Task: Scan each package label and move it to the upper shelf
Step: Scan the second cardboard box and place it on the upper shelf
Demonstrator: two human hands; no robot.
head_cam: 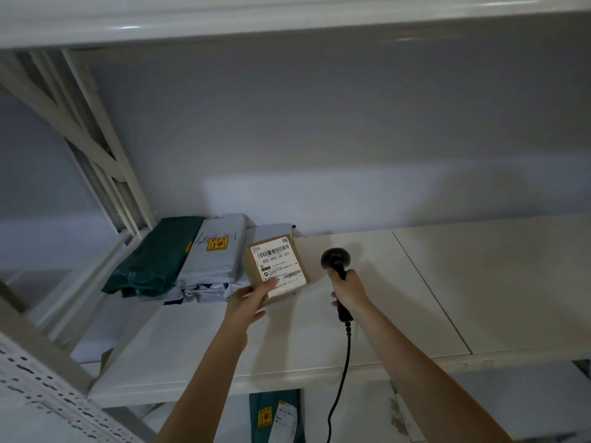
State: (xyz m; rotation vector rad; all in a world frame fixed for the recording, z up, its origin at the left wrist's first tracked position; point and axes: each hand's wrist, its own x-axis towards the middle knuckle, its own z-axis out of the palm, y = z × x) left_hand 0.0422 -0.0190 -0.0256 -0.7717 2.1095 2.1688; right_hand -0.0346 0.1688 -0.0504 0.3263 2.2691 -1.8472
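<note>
Cardboard box point(275, 269) with a white barcode label point(279, 263) facing up sits at the near end of the row on the upper shelf point(367, 298), and we grip its near left corner with our left hand point(248, 302), thumb on the label and fingers curled under the edge. Whether the box rests fully on the shelf or is lifted slightly, we cannot tell. Our right hand point(348, 290) is wrapped around the handle of a black barcode scanner point(337, 266), its head just right of the box, its cable point(342, 378) hanging down. Left of the box lie a grey mailer bag point(212, 254) and a dark green mailer bag point(153, 257), side by side. Below the shelf edge, another green package point(276, 414) shows.
</note>
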